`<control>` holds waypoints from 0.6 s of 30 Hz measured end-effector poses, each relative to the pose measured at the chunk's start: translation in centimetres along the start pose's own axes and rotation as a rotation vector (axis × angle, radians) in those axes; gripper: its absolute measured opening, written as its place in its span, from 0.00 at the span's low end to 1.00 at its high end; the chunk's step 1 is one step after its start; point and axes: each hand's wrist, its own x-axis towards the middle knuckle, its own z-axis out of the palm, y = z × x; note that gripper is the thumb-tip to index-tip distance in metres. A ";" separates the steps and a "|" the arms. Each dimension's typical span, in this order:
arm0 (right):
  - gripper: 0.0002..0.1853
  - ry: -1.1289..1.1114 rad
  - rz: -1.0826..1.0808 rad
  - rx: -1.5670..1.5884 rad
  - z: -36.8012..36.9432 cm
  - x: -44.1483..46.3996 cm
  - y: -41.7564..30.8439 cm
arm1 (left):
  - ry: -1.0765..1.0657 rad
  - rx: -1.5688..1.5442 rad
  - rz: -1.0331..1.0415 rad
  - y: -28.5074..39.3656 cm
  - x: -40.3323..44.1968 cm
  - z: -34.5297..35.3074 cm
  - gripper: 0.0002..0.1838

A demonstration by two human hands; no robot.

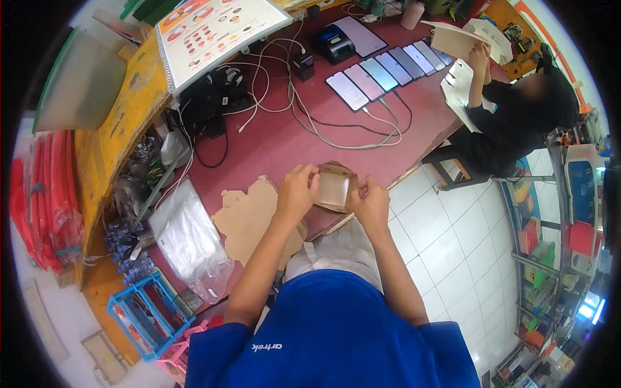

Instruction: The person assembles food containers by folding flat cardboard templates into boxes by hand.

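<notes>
A small brown cardboard box point(335, 185) with raised sides sits at the front edge of the red table, its inside facing up. My left hand point(298, 191) grips its left side, fingers closed at the upper left corner. On the right side, my right hand point(370, 202) pinches the box wall between thumb and fingers. Flat die-cut cardboard sheets point(249, 216) lie in a pile left of the box, partly hidden by my left forearm.
Several phones point(380, 72) lie in a row with cables point(304, 116) across the table point(272, 145). Plastic bags point(187, 233) and a blue basket point(149, 313) are at left. A seated person point(517, 123) at right holds a cardboard sheet point(456, 40). A monitor-like chart point(217, 35) stands at the back.
</notes>
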 end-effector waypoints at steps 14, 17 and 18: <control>0.12 0.042 -0.140 0.060 -0.3 -0.4 2.2 | 0.007 -0.236 -0.055 -0.3 -1.4 -2.1 0.12; 0.13 -0.008 -0.072 0.097 -0.6 -0.8 1.5 | 0.016 -0.296 -0.006 -0.9 -1.8 -1.7 0.12; 0.15 0.059 -0.173 0.018 -0.8 -1.1 1.2 | 0.021 -0.304 0.022 -0.9 -2.0 -1.8 0.12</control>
